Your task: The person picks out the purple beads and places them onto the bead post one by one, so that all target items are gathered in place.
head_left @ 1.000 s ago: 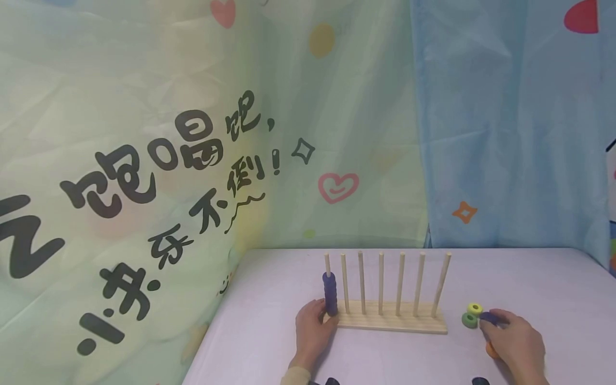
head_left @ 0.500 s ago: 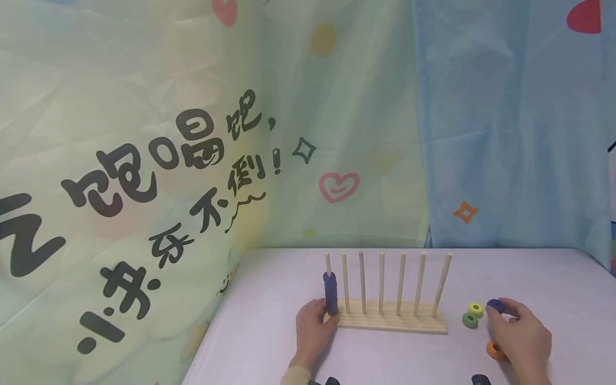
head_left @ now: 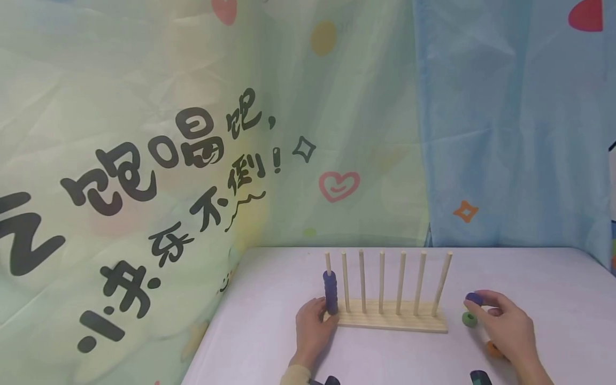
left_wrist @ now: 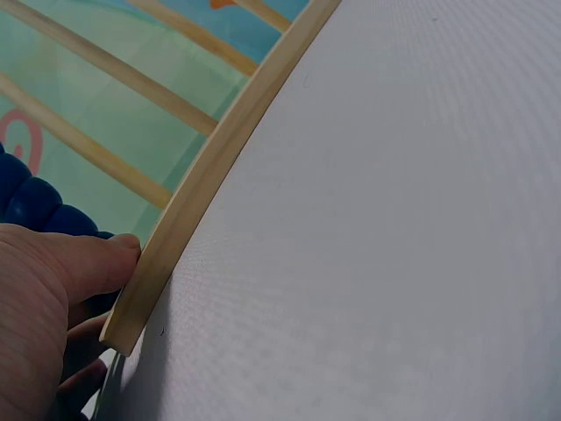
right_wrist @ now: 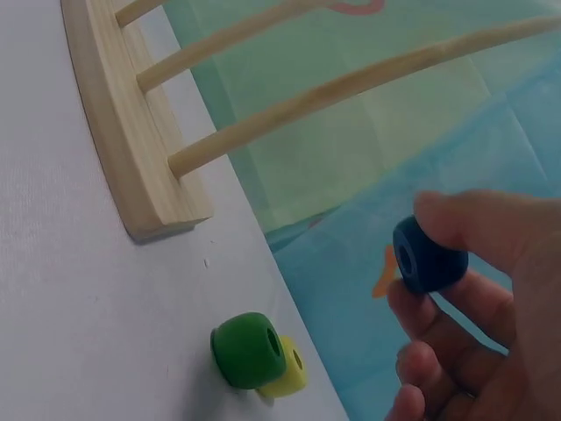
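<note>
A wooden peg stand [head_left: 392,321] with several upright pegs stands on the table. Blue beads [head_left: 330,293] are stacked on its leftmost peg, whose bare tip shows above them. My left hand [head_left: 313,325] grips the left end of the base, its thumb on the front edge in the left wrist view. Between thumb and fingertips, my right hand [head_left: 509,323] pinches a single blue bead [right_wrist: 428,256], raised off the table to the right of the stand. Below it lie a green bead [right_wrist: 249,351] and a yellow bead [right_wrist: 289,370], the yellow one hidden in the head view.
An orange bead [head_left: 494,349] lies partly behind my right hand. The white tablecloth [head_left: 385,358] spreads under everything. A printed curtain [head_left: 337,133] hangs behind and to the left of the table. Dark camera parts [head_left: 480,377] show at the bottom edge.
My right hand has lifted the blue bead from beside the green and yellow beads, first up and rightward, then back left over them. My left hand stays on the base.
</note>
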A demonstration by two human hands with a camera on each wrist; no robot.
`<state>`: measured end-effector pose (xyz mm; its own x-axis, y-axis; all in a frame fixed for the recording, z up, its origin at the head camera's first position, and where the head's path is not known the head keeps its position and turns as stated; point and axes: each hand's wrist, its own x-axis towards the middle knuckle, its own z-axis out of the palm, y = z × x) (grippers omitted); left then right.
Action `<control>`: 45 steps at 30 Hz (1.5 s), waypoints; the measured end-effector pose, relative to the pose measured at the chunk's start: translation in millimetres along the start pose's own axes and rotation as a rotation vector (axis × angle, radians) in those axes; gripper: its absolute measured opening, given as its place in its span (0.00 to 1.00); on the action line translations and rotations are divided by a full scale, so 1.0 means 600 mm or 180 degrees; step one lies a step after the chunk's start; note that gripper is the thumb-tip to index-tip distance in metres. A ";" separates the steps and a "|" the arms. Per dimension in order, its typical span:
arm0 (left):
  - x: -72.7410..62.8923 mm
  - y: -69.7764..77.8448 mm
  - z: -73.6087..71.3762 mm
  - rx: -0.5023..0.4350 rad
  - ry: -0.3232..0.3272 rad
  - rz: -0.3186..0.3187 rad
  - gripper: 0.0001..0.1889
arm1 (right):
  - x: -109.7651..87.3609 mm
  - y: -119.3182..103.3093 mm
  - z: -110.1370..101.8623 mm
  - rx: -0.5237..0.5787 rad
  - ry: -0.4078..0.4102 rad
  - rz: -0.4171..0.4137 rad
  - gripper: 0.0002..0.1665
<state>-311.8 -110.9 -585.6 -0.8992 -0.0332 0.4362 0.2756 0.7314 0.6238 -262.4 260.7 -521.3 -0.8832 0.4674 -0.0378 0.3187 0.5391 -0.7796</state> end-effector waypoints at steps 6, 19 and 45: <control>-0.001 -0.001 0.000 -0.0035 0.0024 0.0050 0.19 | -0.006 -0.007 0.003 -0.0129 -0.0234 -0.0328 0.46; 0.000 0.006 -0.005 -0.0028 0.0029 0.0026 0.20 | -0.016 -0.018 0.027 -0.0266 -0.0407 -0.1004 0.34; 0.002 0.003 -0.002 -0.0048 -0.0072 -0.0102 0.19 | -0.055 -0.078 0.046 -0.0232 -0.0883 -0.1341 0.26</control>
<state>-312.3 -110.3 -583.4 -0.9150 -0.0410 0.4013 0.2515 0.7198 0.6470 -257.6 200.8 -501.0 -0.9952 0.0006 0.0981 -0.0703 0.6928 -0.7177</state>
